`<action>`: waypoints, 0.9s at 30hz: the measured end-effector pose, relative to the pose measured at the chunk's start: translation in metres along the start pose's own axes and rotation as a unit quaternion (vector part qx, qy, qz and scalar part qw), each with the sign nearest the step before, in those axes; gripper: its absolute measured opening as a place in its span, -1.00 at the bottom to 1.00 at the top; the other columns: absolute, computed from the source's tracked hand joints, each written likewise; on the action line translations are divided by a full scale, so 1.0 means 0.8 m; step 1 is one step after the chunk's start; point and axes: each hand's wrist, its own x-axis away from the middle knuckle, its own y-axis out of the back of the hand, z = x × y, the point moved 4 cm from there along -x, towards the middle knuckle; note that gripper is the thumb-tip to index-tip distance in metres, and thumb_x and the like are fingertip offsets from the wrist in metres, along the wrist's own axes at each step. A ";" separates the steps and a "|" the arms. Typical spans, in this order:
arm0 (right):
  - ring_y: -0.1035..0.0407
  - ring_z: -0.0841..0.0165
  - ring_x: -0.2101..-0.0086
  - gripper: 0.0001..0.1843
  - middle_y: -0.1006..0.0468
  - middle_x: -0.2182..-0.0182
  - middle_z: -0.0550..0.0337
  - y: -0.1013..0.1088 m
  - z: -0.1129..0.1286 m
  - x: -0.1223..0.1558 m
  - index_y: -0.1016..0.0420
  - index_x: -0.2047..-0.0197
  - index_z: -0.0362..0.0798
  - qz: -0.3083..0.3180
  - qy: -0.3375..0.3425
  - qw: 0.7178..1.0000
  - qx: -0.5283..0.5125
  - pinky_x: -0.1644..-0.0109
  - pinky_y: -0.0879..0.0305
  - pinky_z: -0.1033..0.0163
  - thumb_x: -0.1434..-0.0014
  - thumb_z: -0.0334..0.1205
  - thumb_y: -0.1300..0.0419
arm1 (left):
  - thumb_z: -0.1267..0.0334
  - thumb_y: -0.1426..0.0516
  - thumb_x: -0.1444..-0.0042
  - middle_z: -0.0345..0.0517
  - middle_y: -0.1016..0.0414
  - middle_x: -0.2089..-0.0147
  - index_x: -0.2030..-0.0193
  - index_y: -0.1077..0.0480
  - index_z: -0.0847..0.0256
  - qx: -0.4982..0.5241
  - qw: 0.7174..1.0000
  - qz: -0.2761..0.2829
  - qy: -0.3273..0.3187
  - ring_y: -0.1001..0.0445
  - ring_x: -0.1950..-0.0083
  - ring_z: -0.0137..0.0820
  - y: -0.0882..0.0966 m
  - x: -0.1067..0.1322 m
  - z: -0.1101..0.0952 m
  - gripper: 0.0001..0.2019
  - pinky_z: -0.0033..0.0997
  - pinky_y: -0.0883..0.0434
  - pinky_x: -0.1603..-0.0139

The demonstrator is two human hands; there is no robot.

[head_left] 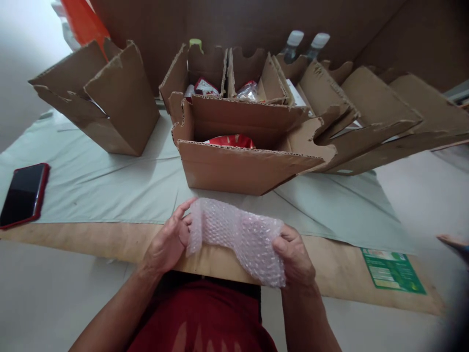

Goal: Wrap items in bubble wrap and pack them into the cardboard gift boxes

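A sheet of clear bubble wrap [238,237] is stretched between my two hands just above the near edge of the table. My left hand [166,240] pinches its left end with fingers closed on it. My right hand [295,256] grips its right end, where the wrap hangs down in a fold. Directly behind the wrap stands an open cardboard box [238,166] with a red packet [231,141] inside.
A second open box [110,98] stands at the back left, and more cardboard bins [234,68] with packets and two bottles [306,46] at the back. A dark phone in a red case [24,194] lies at the left. A green label [392,270] sits at the right table edge.
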 end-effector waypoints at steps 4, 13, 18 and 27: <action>-0.62 -0.05 0.24 -0.31 -0.67 0.41 -0.02 -0.008 0.005 0.007 -0.70 0.26 0.02 0.012 0.011 1.000 0.025 0.18 -0.56 -0.09 0.10 0.50 -0.32 | -0.13 -0.52 0.21 -0.02 -0.62 0.05 -0.36 -0.37 0.05 -0.043 0.998 0.039 0.010 -0.60 0.09 -0.19 -0.010 0.003 0.008 -0.03 -0.28 -0.50 0.06; -0.37 0.34 0.52 -0.54 -0.51 0.55 0.20 0.053 0.028 -0.009 -0.48 0.52 0.00 -0.075 0.051 0.977 0.193 0.45 -0.32 0.24 -0.03 0.21 -0.41 | 0.18 -0.43 0.03 -0.14 -0.60 0.33 0.09 -0.65 0.18 -0.311 0.942 -0.084 -0.099 -0.49 0.32 -0.34 0.021 -0.005 -0.030 -0.67 -0.46 -0.39 0.31; -0.49 0.22 0.29 -0.68 -0.64 0.33 0.11 0.064 0.008 -0.019 -0.53 0.36 -0.01 -0.129 0.116 0.875 0.452 0.17 -0.38 0.13 -0.22 0.07 -0.26 | 0.43 -0.43 0.12 -0.21 -0.50 0.36 0.03 -0.65 0.06 -0.443 0.864 -0.129 -0.201 -0.40 0.29 -0.33 0.012 -0.012 -0.049 -0.55 -0.44 -0.37 0.22; -0.46 0.09 -0.14 -0.67 -0.57 -0.20 -0.05 0.009 0.004 -0.009 -0.50 -0.17 0.00 -0.068 0.301 0.764 0.566 -0.20 -0.36 -0.06 -0.42 -0.15 -0.11 | 0.23 -0.41 -0.04 0.02 -0.60 0.15 0.07 -0.64 0.19 -0.320 0.943 0.028 -0.092 -0.50 0.24 -0.31 -0.021 -0.007 -0.027 -0.71 -0.43 -0.43 0.33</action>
